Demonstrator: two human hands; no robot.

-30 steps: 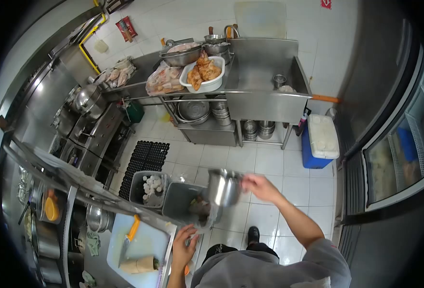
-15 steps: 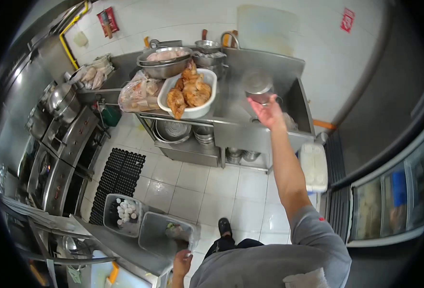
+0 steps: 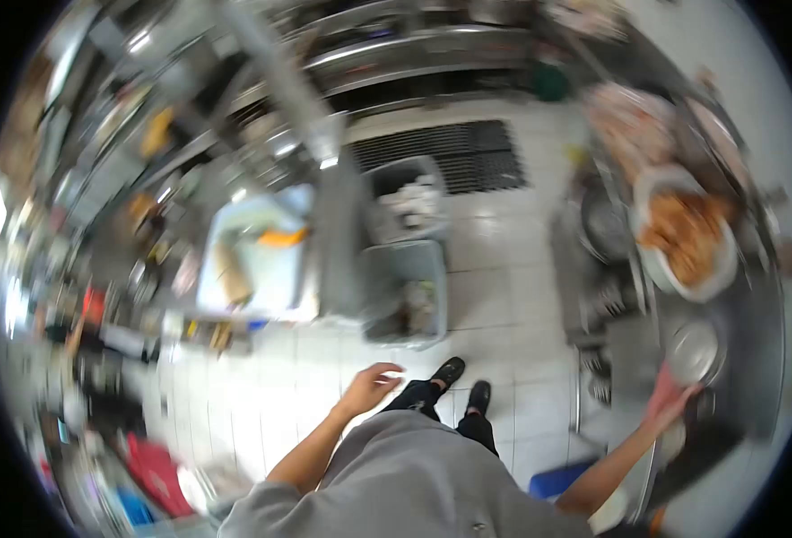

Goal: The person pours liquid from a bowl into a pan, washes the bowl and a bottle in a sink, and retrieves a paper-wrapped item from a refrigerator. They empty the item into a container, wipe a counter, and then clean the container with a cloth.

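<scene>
On the right, over the metal sink [image 3: 759, 377], my right hand [image 3: 669, 400] holds a round metal container [image 3: 694, 351] from the side and below. My left hand [image 3: 374, 387] hangs in front of my body above the floor, fingers loosely apart and nothing in them. Just beyond the container, a white tub [image 3: 651, 267] holds browned poultry [image 3: 685, 235]. Behind it lies a plastic bag of pale meat [image 3: 631, 124]. Much of the view is smeared by motion.
Two grey bins [image 3: 441, 296] stand in the middle, beside a steel counter bearing a light-blue cutting board [image 3: 270, 260]. Farther back lies a black floor mat [image 3: 468, 157]. Metal pans [image 3: 604, 220] sit on the right lower shelf. Something blue [image 3: 559, 480] is near my right forearm.
The view has swung left, bringing the counter and left side of the kitchen into sight. My left hand is away from the bin's edge. My right hand still holds the container.
</scene>
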